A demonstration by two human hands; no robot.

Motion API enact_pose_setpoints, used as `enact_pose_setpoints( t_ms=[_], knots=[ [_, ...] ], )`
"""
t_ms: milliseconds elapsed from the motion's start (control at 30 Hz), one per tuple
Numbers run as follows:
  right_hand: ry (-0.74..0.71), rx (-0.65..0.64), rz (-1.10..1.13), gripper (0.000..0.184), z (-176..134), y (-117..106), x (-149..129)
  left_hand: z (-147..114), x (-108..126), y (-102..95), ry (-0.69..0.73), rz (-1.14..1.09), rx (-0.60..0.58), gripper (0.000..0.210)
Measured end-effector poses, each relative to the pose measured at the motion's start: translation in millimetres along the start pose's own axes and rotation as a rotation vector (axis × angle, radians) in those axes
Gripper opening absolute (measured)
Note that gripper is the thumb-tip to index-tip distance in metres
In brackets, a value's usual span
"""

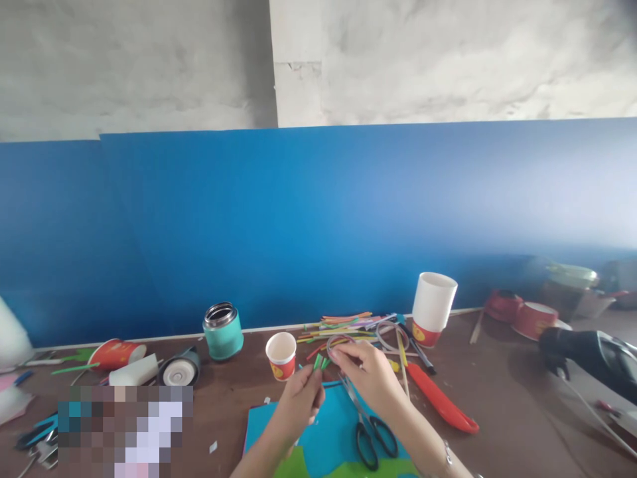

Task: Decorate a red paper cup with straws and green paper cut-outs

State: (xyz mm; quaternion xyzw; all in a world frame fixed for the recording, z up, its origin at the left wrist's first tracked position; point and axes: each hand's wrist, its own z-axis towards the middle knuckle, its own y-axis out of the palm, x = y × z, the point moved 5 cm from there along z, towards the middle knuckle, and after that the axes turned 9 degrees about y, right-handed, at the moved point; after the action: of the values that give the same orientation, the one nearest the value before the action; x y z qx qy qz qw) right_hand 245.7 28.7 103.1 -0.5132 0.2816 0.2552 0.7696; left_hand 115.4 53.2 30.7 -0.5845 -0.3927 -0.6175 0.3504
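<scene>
Over the blue sheet (326,431): I held both hands close together, near the middle of the table's (223,425) back half.
Left hand (300,396): my fingers were folded in against the thumb, gripping short green strips (317,362) that poked out beyond the tips.
Right hand (368,372): my fingers were drawn in toward the thumb, just beside those strips; a thin pale ring (340,337) showed at the fingertips, though I could not tell if I was pinching it.
Scissors (365,416): these lay on the sheet below my right hand, dark handles toward me.
Coloured strips (348,325): a loose heap sat beyond my hands, near the blue partition (298,219).
Small paper cup (281,357): it stood upright, left of the heap.
Turquoise jar (223,336): lidless, it stood further left.
Tall white cup (434,305): it stood right of the heap, red around its base.
Long red piece (440,401): it lay slantwise on the table, right of my forearm.
</scene>
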Motion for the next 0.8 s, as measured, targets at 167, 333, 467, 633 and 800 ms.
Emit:
enact_pose_setpoints(
  t_ms=[167,333,467,633,800],
  knots=[
    [-0.03,0.114,-0.086,0.026,1,1,4,-6,2,10.5,-0.025,0.001,-0.152,0.049],
    [-0.094,0.087,-0.151,0.027,-1,9,1,-14,12,17.2,0.025,-0.023,-0.23,0.045],
    [-0.07,0.081,-0.097,0.028,0,6,2,-9,9,13.1,0.027,-0.059,-0.19,0.046],
    [0.045,-0.024,0.036,0.032,2,1,3,2,-5,2.9,-0.05,-0.018,-0.066,0.053],
    [0.117,-0.228,0.069,0.031,-3,13,3,5,-4,1.8,0.023,0.066,-0.02,0.051]
  ],
)
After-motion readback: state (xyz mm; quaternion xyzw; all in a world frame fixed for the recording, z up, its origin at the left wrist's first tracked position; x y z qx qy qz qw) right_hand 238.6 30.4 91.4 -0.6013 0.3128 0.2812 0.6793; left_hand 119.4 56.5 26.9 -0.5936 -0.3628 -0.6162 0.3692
